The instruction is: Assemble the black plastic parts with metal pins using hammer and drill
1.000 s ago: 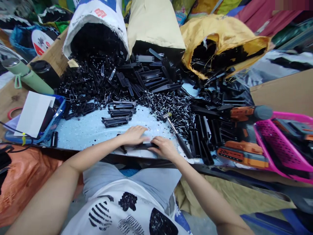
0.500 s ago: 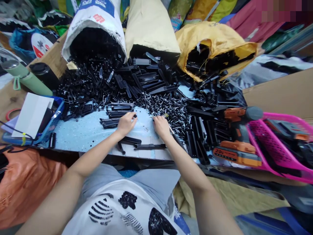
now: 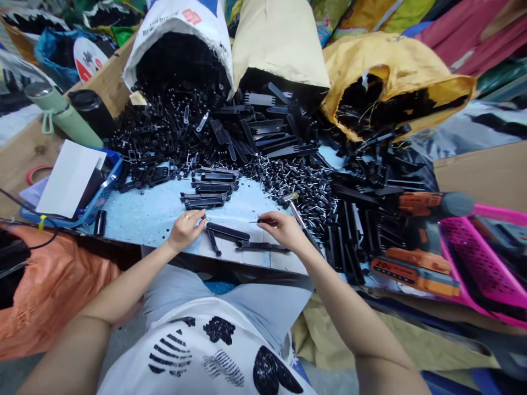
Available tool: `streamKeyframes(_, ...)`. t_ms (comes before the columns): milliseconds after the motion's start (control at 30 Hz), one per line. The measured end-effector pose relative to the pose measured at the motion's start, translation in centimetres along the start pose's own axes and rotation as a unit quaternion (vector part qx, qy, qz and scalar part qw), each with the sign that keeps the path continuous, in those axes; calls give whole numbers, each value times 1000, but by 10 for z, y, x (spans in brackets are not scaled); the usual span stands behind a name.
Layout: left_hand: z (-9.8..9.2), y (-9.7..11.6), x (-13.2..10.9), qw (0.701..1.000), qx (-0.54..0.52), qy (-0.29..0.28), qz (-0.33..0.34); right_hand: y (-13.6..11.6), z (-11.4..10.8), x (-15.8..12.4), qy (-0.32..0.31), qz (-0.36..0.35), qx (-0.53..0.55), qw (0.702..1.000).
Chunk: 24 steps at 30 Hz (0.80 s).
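Note:
Pinched in my right hand is a small screw with a dark head, its thin shank pointing left. My left hand is closed at the fingertips on a small black part, too small to make out fully. Just below and between the hands lies a black hinged arm piece, bent at one end. Beside it, under my right hand, rests a black fork-ended bar. A hammer lies right of my right hand, against a heap of black-headed screws.
Stacked black arm pieces lie beyond my left hand. Larger heaps of black parts spill from a white sack and a yellow sack. An orange cordless drill and pink basket stand right; a blue basket is left.
Both hands have come back toward the table's front edge, the left also moving left. The screw now shows in my right fingers, and the hammer head is uncovered. The camera view has shifted.

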<state>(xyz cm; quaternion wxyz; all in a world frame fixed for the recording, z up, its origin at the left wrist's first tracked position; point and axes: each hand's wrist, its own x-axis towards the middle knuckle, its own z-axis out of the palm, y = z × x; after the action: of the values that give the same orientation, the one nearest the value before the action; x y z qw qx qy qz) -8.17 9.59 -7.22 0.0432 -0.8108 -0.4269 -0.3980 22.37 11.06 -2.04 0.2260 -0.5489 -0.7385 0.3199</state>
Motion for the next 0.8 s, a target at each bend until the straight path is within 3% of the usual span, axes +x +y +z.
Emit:
streamKeyframes(167, -4, -1, 3, 997, -6, -60, 54, -17, -1, -11, -81, 4, -5, 997)
streamKeyframes(333, -7, 1, 4, 994, -15, -81, 76, -28, 1, -8, -112, -40, -95, 988)
streamKeyframes(467, -4, 8, 3, 994, 16, -90, 55, -42, 4, -8, -133, -74, -191, 970)
streamKeyframes(600, 1, 13, 1, 989, 24, -134, 61, -57, 11, -10, -163, -116, -271, 942)
streamKeyframes(700, -2, 12, -2, 984, 12, -162, 66, -57, 16, -10, -165, -135, -286, 934)
streamKeyframes(800, -7, 12, -4, 985, 30, -161, 60, -41, 20, -13, -131, -122, -232, 956)
